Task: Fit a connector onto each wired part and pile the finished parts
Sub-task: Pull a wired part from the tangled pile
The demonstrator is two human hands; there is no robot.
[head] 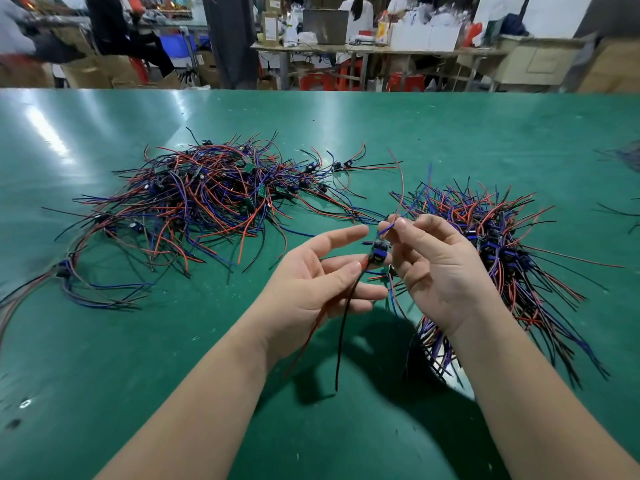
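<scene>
Right grip (436,268) pinches blue wire (385,231); wired part (378,255) half-hidden.

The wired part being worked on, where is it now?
The wired part is just right of centre in the head view, held between the left hand and the right hand, close to the right-hand pile.

No text, label, brand or number is legible. On the green table (311,116), any marking on the circuit boards (248,168) in the left heap, or on the wired part (379,253) held above its near middle, is too small to read. Beyond the table's far edge, labels on a cardboard box (270,27) and a yellow bottle (382,29) are blurred.
</scene>
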